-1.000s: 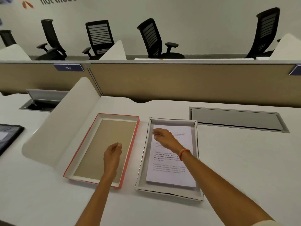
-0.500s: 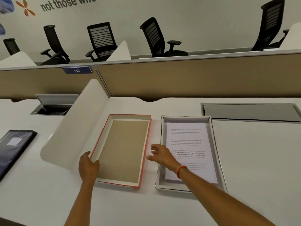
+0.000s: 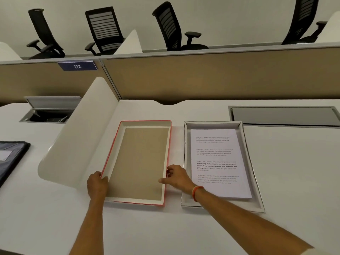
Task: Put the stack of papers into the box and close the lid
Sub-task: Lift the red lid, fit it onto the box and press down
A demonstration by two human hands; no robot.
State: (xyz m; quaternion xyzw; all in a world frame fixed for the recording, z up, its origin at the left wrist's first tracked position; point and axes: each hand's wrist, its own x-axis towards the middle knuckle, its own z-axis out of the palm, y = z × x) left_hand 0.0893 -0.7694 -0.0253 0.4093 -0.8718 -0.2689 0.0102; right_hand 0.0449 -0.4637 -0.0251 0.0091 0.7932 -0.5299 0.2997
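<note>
The stack of printed papers (image 3: 219,162) lies flat inside the shallow white box (image 3: 257,183) on the white desk, right of centre. Beside it on the left rests the red-edged lid (image 3: 139,162), inside up, showing a brown card panel. My left hand (image 3: 96,184) grips the lid's left rim near its front corner. My right hand (image 3: 176,176) holds the lid's right rim, thumb over the edge onto the inside, an orange band on the wrist.
A curved white divider (image 3: 77,138) rises just left of the lid. A dark folder (image 3: 11,159) lies at the far left edge. Cable hatches (image 3: 283,115) are set in the desk behind, and a tan partition (image 3: 202,78) closes the back.
My right hand left the papers and moved left onto the lid's right rim. My left hand shifted from the lid's inside to its left rim. The camera view came closer.
</note>
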